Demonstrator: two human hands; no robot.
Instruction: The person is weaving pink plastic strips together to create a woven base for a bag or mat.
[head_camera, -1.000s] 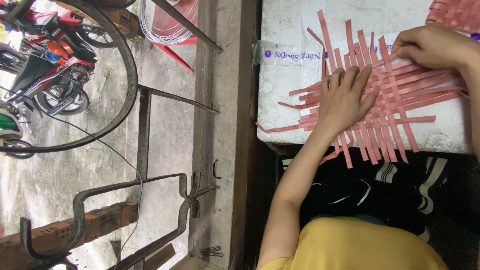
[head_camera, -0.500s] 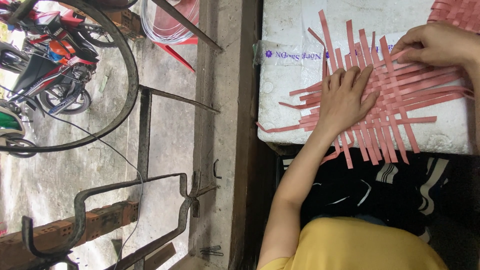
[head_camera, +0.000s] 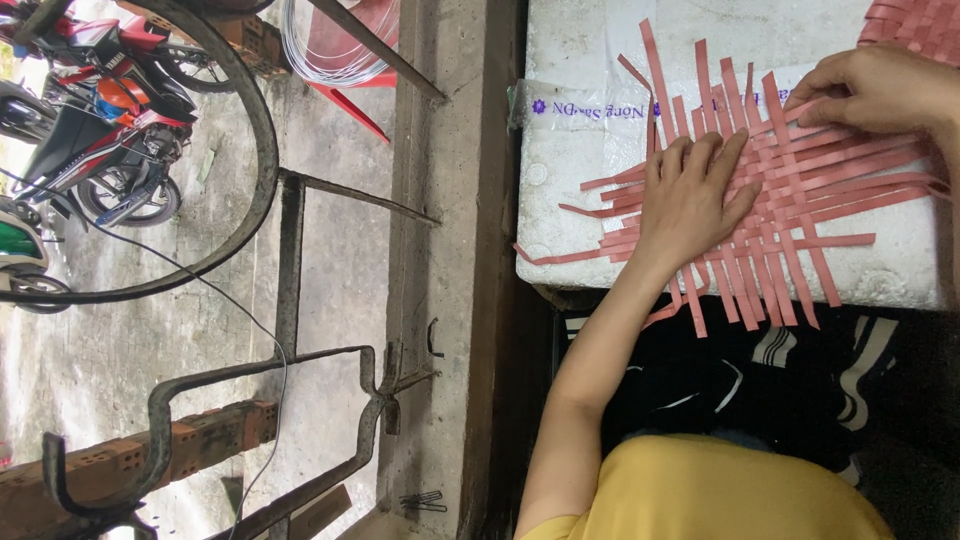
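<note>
Your left hand (head_camera: 693, 195) presses flat, fingers released, on the partly woven pink strip mat (head_camera: 790, 190) while your right hand (head_camera: 875, 90) pinches one strip; loose ends remain unwoven all round.

The left hand (head_camera: 693, 200) lies flat, palm down, fingers (head_camera: 722, 158) spread and extended, its bare forearm running straight back to a bent elbow near the yellow-sleeved shoulder. The right hand (head_camera: 875, 90) sits beyond the left hand, fingers curled, fingertips pinched together and pointing toward it.
</note>
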